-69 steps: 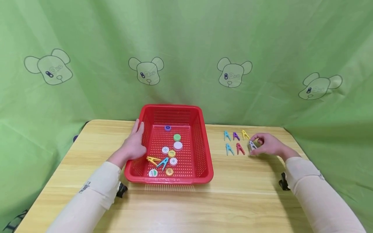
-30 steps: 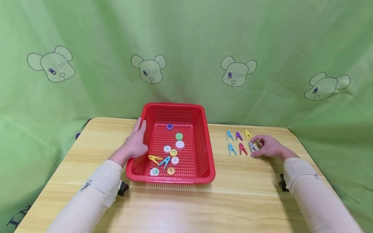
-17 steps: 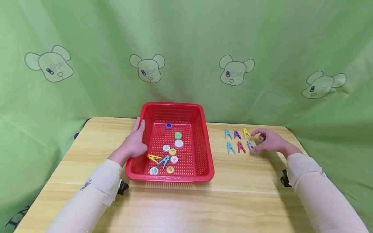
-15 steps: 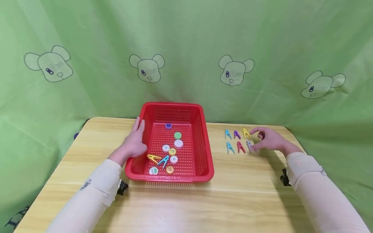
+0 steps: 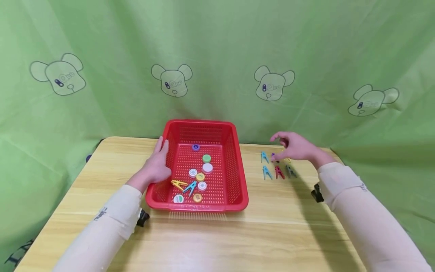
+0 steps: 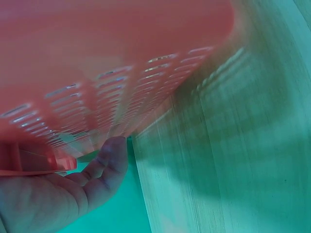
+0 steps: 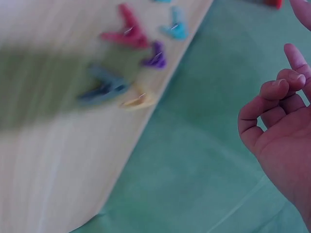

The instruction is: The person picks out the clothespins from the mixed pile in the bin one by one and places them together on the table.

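My left hand grips the left rim of a red perforated plastic basket; in the left wrist view its fingers curl under the rim. My right hand hovers over two rows of small clothespins, thumb and index finger apart, holding nothing. The back row has a blue clothespin, a purple clothespin partly behind the thumb and a yellow clothespin mostly hidden by the hand in the head view. In front lie another blue clothespin, a red clothespin and a grey clothespin.
Inside the basket are several round caps, among them a green cap and a purple cap, plus a yellow clothespin and a blue clothespin. A green curtain hangs behind the wooden table.
My right hand has let go of the grey clothespin, leaving it at the front row's right end, and has risen up and to the left. The left hand stays on the basket.
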`<state>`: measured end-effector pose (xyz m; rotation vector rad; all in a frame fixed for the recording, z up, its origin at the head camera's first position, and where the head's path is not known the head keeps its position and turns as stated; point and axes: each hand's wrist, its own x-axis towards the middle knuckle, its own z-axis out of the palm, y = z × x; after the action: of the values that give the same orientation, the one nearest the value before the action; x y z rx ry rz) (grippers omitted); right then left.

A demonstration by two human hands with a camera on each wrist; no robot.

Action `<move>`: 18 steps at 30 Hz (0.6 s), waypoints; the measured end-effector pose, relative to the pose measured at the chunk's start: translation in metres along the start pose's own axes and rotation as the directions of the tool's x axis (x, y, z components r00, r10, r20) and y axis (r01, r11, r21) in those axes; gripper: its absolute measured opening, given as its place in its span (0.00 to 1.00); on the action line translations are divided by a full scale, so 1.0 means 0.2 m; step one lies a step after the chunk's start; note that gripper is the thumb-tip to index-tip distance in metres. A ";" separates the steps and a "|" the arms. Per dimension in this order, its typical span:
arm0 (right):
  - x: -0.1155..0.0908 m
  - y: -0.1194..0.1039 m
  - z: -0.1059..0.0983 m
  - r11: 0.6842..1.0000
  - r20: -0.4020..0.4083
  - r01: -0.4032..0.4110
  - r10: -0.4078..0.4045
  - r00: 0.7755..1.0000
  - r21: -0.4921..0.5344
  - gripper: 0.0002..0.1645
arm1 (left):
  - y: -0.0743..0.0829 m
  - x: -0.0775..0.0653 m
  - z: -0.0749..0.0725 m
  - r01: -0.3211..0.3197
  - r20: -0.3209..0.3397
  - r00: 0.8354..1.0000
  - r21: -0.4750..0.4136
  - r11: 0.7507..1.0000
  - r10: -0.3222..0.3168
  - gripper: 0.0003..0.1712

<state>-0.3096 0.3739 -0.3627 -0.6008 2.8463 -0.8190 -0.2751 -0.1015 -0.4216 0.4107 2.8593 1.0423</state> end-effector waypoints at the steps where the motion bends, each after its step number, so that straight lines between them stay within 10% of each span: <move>1: 0.02 -0.03 0.00 1.000 0.004 0.014 -0.014 1.000 -0.003 0.37 | 0.00 0.00 0.00 -0.004 0.000 1.000 0.005 1.000 0.004 0.61; 18: 0.32 -0.42 0.14 0.984 0.026 0.174 -0.175 0.984 0.036 0.36 | -0.01 0.01 0.00 -0.010 -0.005 1.000 0.009 1.000 0.010 0.60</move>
<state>-0.3335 0.2685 -0.3428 -0.8608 2.7771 -0.8742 -0.2769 -0.1025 -0.4233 0.4235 2.8701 1.0338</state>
